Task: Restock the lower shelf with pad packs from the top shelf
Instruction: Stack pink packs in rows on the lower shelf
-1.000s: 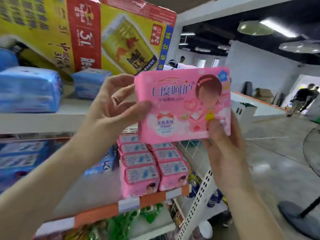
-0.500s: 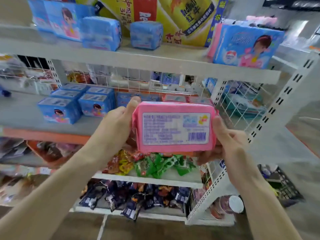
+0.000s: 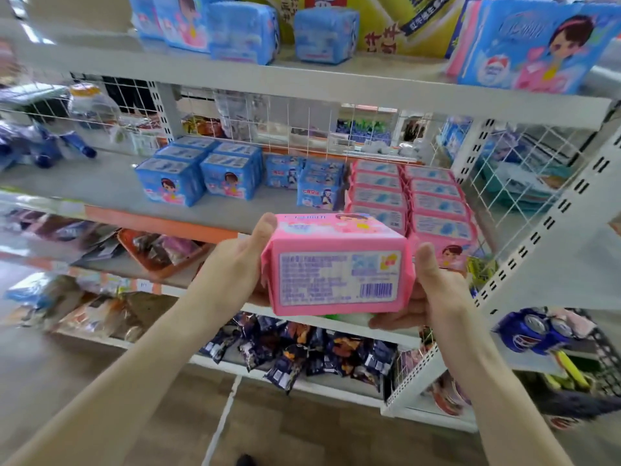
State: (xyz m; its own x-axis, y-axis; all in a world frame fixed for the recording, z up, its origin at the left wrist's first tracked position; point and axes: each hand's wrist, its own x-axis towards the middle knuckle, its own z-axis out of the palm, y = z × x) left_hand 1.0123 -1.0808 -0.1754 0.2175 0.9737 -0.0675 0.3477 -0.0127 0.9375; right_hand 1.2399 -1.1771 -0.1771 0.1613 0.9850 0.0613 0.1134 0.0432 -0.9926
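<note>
As left hand (image 3: pixel 237 264), right hand (image 3: pixel 435 290) grip pink pack (image 3: pixel 336 232) | fingers (image 3: pixel 393 319) half-hidden | label (image 3: pixel 339 277) blurred

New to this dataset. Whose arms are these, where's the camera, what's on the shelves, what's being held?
There is no robot here. These are a person's two bare arms, filmed by a wide-angle camera worn on their head that looks forward and down.

The left hand and right hand grip a pink pad pack by its ends, with the barcode side toward the camera. The pack is held in front of the lower shelf.

On that shelf, two rows of pink packs stand at the right, with blue packs to their left. The top shelf holds blue bundles.
</note>
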